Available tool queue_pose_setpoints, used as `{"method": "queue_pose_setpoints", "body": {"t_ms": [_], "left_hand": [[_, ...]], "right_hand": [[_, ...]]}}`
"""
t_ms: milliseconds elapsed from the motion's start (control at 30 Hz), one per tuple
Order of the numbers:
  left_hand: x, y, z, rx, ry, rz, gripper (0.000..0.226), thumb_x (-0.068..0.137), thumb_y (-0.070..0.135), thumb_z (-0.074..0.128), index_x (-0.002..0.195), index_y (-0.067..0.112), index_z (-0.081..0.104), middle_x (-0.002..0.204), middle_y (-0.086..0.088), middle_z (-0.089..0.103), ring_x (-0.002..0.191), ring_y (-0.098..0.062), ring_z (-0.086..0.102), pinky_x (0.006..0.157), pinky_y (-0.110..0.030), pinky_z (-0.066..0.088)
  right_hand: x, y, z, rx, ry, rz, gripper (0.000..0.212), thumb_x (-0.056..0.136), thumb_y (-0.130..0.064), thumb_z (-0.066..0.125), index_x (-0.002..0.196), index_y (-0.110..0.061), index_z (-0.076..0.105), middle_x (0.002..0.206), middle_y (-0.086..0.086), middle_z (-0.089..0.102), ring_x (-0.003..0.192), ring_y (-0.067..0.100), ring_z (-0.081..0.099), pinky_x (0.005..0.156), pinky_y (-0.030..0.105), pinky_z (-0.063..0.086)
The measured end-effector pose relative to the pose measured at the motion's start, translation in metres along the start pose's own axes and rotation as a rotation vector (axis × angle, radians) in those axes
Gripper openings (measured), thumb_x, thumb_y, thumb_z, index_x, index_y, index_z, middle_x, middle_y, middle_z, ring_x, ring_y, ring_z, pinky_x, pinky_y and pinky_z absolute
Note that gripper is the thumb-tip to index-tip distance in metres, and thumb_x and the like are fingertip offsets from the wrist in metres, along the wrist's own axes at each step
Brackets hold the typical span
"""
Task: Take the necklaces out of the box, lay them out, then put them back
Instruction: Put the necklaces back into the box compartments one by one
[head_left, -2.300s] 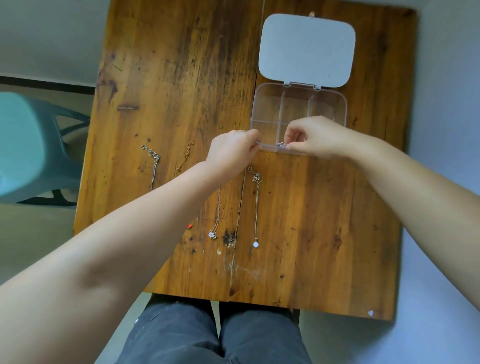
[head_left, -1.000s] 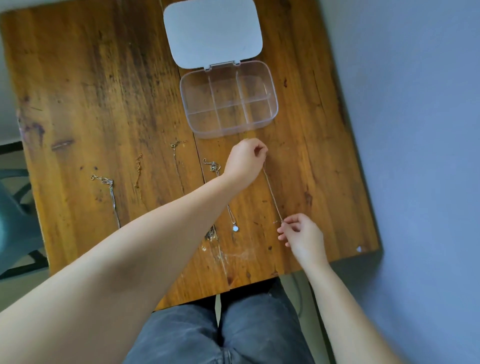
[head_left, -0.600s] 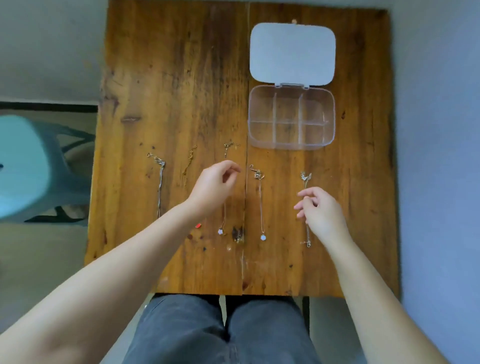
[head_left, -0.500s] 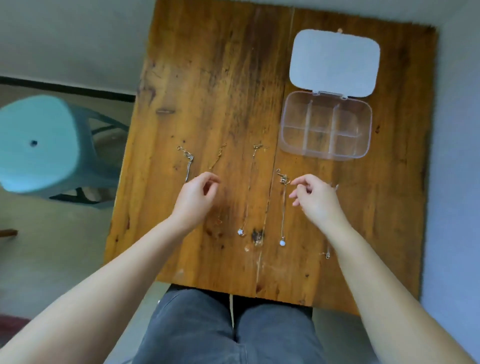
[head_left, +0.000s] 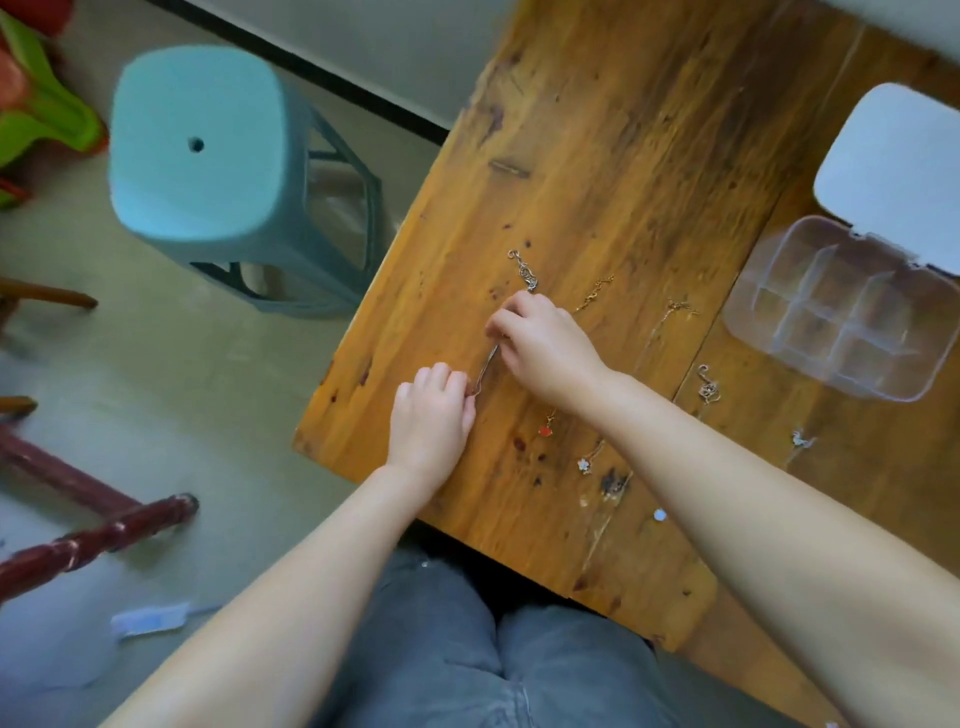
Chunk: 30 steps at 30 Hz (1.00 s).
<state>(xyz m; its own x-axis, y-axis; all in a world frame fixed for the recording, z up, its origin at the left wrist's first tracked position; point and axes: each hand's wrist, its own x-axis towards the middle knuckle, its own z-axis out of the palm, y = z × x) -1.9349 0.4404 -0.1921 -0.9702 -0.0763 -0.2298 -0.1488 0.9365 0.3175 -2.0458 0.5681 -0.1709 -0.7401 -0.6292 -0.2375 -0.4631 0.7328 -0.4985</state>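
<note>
While pinched between both hands, left (head_left: 434, 410) and right (head_left: 540, 340): leftmost necklace (head_left: 485, 366), on table (head_left: 597, 156).

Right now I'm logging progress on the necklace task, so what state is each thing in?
Box: open, compartments look empty.
Lid: folded back flat on the table.
Leftmost necklace: on the table, pinched at two points.
Left hand: pinching its lower end.
Right hand: pinching its middle.
Other necklaces: laid out straight, untouched.

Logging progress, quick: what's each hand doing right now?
Left hand: pinching the lower end of the leftmost necklace.
Right hand: pinching the same necklace higher up.
</note>
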Motion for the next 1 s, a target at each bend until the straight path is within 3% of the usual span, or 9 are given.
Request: {"method": "queue_pose_setpoints", "body": {"t_ms": [100,200,300,433,600,700,767,867,1000], "left_hand": [[0.005,-0.001,-0.008,-0.104,-0.016,-0.015,0.012,0.088,0.017,0.056,0.088,0.006,0.059,0.088,-0.011,0.057,0.083,-0.028,0.052,0.068,-0.043,0.048],[0.012,0.007,-0.026,-0.414,0.040,-0.070,0.006,0.088,0.015,0.058,0.085,0.009,0.057,0.084,-0.005,0.057,0.077,-0.019,0.053,0.067,-0.035,0.050],[0.032,0.026,-0.055,-0.686,0.125,-0.121,0.005,0.086,0.013,0.058,0.082,0.014,0.056,0.076,0.002,0.060,0.071,-0.008,0.056,0.063,-0.017,0.047],[0.073,0.064,-0.084,-0.825,0.155,-0.067,0.006,0.086,0.012,0.057,0.080,0.015,0.055,0.073,-0.001,0.061,0.067,-0.013,0.057,0.062,-0.017,0.046],[0.118,0.129,-0.076,-0.886,0.031,0.020,0.010,0.086,0.012,0.055,0.077,0.017,0.052,0.072,-0.005,0.058,0.066,-0.016,0.054,0.061,-0.027,0.045],[0.141,0.177,-0.054,-0.872,-0.023,0.074,0.010,0.086,0.013,0.054,0.078,0.018,0.052,0.072,0.003,0.057,0.067,-0.010,0.053,0.059,-0.013,0.043],[0.154,0.210,-0.036,-0.796,-0.037,0.161,0.007,0.087,0.014,0.055,0.081,0.017,0.054,0.073,0.008,0.056,0.067,-0.005,0.052,0.059,-0.009,0.042],[0.168,0.248,-0.010,-0.564,-0.046,0.332,0.007,0.089,0.017,0.054,0.089,0.012,0.058,0.085,-0.002,0.063,0.076,-0.013,0.052,0.063,-0.022,0.041],[0.180,0.255,0.001,-0.182,-0.004,0.500,0.018,0.090,0.017,0.052,0.102,0.008,0.062,0.106,-0.011,0.059,0.099,-0.025,0.047,0.072,-0.032,0.042]], "right_hand": [[-0.006,-0.004,0.006,0.021,-0.027,-0.109,0.027,0.086,-0.009,0.055,0.111,-0.006,0.063,0.126,0.014,0.056,0.117,0.034,0.048,0.087,0.044,0.040],[-0.016,-0.007,0.010,0.079,-0.104,-0.148,0.026,0.086,-0.017,0.058,0.111,-0.010,0.063,0.137,0.007,0.051,0.129,0.026,0.039,0.096,0.043,0.036],[-0.021,-0.002,-0.006,0.397,-0.084,0.093,0.012,0.090,-0.022,0.058,0.089,-0.012,0.064,0.128,0.002,0.058,0.124,0.019,0.044,0.101,0.040,0.036],[-0.049,0.028,-0.061,1.037,0.196,0.433,0.022,0.094,-0.022,0.053,0.073,-0.019,0.058,0.118,-0.004,0.065,0.112,0.011,0.056,0.098,0.029,0.040],[-0.099,0.084,-0.119,1.640,0.615,0.548,0.029,0.100,-0.016,0.041,0.074,-0.011,0.055,0.110,0.011,0.066,0.112,0.023,0.062,0.099,0.039,0.048],[-0.109,0.122,-0.137,1.630,0.810,0.637,0.023,0.099,-0.013,0.042,0.084,-0.008,0.059,0.102,0.015,0.068,0.100,0.025,0.068,0.091,0.038,0.054],[-0.102,0.146,-0.142,1.496,0.830,0.740,0.021,0.099,-0.011,0.041,0.091,-0.008,0.061,0.103,0.015,0.067,0.097,0.023,0.069,0.089,0.036,0.055],[-0.084,0.171,-0.138,1.248,0.680,0.868,0.024,0.099,-0.007,0.039,0.093,-0.007,0.062,0.104,0.014,0.066,0.098,0.023,0.067,0.091,0.037,0.054],[-0.076,0.181,-0.130,1.020,0.475,0.881,0.028,0.099,-0.009,0.038,0.112,-0.006,0.062,0.109,0.010,0.067,0.099,0.021,0.066,0.087,0.036,0.056]]}}
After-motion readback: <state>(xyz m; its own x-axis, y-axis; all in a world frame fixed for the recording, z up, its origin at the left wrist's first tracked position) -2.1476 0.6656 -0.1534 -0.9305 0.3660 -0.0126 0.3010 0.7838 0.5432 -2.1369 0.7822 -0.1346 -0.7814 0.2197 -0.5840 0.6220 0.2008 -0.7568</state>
